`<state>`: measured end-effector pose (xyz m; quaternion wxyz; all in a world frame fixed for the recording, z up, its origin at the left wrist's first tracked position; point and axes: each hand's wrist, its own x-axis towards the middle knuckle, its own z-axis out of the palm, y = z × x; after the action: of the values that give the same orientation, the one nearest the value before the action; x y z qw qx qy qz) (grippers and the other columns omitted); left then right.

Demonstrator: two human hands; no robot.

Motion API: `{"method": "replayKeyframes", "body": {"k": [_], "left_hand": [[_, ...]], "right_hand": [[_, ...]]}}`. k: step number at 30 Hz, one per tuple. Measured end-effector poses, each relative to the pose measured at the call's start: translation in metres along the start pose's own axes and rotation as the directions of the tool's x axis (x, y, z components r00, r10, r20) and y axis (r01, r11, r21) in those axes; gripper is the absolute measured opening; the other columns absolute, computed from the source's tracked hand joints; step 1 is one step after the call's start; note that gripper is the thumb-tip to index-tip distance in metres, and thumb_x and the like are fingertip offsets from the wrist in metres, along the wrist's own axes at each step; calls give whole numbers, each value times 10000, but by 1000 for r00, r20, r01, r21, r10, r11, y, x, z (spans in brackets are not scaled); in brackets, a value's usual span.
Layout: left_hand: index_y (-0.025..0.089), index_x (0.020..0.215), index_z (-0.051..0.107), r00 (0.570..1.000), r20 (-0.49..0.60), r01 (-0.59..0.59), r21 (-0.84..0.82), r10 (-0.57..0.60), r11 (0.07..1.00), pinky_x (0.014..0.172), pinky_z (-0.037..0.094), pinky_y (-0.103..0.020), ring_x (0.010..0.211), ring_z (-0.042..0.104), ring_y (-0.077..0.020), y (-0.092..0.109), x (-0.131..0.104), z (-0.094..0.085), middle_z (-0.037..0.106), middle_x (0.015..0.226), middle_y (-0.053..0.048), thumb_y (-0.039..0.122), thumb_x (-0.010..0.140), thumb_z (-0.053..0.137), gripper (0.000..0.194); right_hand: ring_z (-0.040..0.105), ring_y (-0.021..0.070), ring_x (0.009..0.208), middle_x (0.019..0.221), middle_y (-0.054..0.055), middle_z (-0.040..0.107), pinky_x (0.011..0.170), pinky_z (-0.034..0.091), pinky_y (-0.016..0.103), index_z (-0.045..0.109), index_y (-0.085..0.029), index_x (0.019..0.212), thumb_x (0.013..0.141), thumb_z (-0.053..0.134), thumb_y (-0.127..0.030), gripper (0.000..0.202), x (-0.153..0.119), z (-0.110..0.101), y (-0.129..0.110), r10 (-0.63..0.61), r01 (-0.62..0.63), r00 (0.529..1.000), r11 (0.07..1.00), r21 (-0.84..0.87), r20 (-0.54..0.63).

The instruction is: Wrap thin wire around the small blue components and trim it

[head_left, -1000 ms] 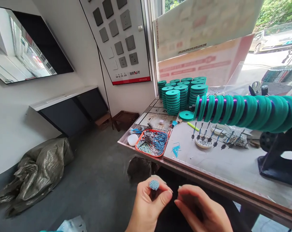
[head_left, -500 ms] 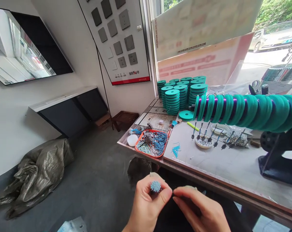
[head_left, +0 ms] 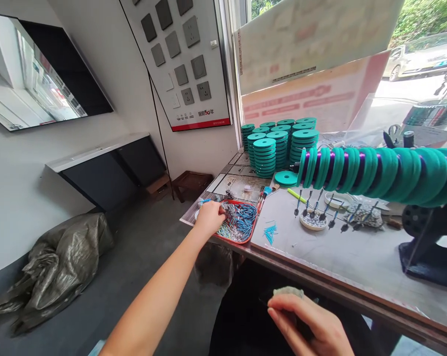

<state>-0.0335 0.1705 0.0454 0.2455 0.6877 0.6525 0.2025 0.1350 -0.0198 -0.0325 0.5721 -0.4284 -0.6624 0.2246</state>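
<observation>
My left hand [head_left: 208,218] reaches over the left part of a red-rimmed tray [head_left: 250,236], its fingers curled downward among small grey pieces. Whatever they grip is hidden by the hand. Blue beaded strips [head_left: 244,217] fill the tray's right side, with pale green and silvery bits at the front. Above my dark-clothed lap, my right hand [head_left: 308,319] is closed in a pinch of thumb and index finger. What it pinches is too small to make out. A pale greenish piece [head_left: 288,291] shows along the top of its index finger.
On the table stand green spool stacks [head_left: 264,158], a machine carrying a row of green discs [head_left: 375,170], a round dish of white beads [head_left: 313,222], loose blue sticks [head_left: 269,232] and a yellow-green pen [head_left: 296,195]. The table's front edge [head_left: 319,282] runs between lap and tabletop.
My left hand has moved from beside the right hand, up and left to the tray. The bundle of thin blue rods it held is out of sight. My right hand stays pinched nearly in place.
</observation>
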Motion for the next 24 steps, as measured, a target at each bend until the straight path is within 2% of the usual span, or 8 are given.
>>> {"method": "replayKeyframes", "body": {"k": [4, 7, 9, 10, 14, 16, 19, 24], "left_hand": [[134, 884, 595, 998, 37, 60, -239, -53, 969, 642, 489, -301, 731, 585, -143, 3, -10, -26, 614, 877, -24, 286, 829, 575, 163], [150, 703, 543, 992, 111, 100, -485, -53, 869, 454, 338, -191, 499, 434, -69, 6, -41, -28, 500, 612, 48, 324, 715, 676, 219], [166, 700, 518, 978, 200, 170, -625, -55, 762, 400, 227, -178, 439, 323, -50, 7, -71, -14, 411, 543, 69, 411, 649, 698, 309], [170, 734, 521, 968, 244, 215, -678, -61, 703, 397, 200, -175, 448, 320, -54, 8, -87, -4, 394, 550, 68, 456, 613, 706, 361], [166, 820, 519, 922, 373, 374, -782, -108, 499, 404, 174, -163, 453, 277, -50, 8, -141, 41, 359, 543, 73, 563, 606, 666, 474], [164, 815, 516, 898, 403, 440, -832, -179, 336, 408, 156, -150, 446, 235, -37, 9, -155, 56, 355, 512, 89, 525, 584, 713, 472], [161, 759, 520, 864, 412, 463, -876, -290, 133, 406, 150, -138, 450, 250, -31, 11, -163, 66, 375, 482, 97, 429, 511, 800, 460], [159, 720, 555, 848, 373, 440, -891, -377, 109, 403, 183, -131, 443, 307, -35, 15, -165, 70, 411, 459, 88, 356, 488, 821, 404]], "right_hand": [[601, 115, 531, 653, 1, 630, 498, 485, 167, 610, -222, 806, 858, 538, -274, 103, 2, -6, -3, 2, 0, 998, 999, -36, 61], [591, 106, 513, 641, -7, 625, 486, 475, 159, 608, -222, 806, 851, 545, -261, 87, 4, -6, -5, -18, 18, 999, 1000, -16, 48], [590, 105, 507, 638, -5, 626, 479, 471, 158, 613, -220, 796, 853, 543, -284, 111, 4, -6, -5, -1, 1, 1000, 1000, 0, -13], [599, 109, 517, 646, -2, 633, 488, 477, 157, 617, -219, 797, 851, 548, -292, 115, 5, -7, -6, 4, -4, 1000, 1000, 1, -30], [643, 122, 581, 691, 10, 668, 549, 513, 148, 629, -211, 821, 835, 580, -272, 79, 6, -11, -5, -25, 24, 999, 1000, -16, -47], [645, 126, 585, 689, 14, 666, 550, 517, 152, 632, -212, 820, 838, 578, -276, 86, 5, -11, -3, -26, 25, 998, 1000, -12, -63], [638, 132, 606, 698, 18, 652, 560, 512, 170, 639, -223, 829, 849, 560, -304, 114, 1, -8, 0, 29, -29, 998, 1000, 3, -51], [619, 116, 601, 708, 1, 640, 556, 491, 167, 641, -245, 845, 854, 555, -325, 118, -1, -3, 1, 78, -77, 997, 996, 48, -17]]}}
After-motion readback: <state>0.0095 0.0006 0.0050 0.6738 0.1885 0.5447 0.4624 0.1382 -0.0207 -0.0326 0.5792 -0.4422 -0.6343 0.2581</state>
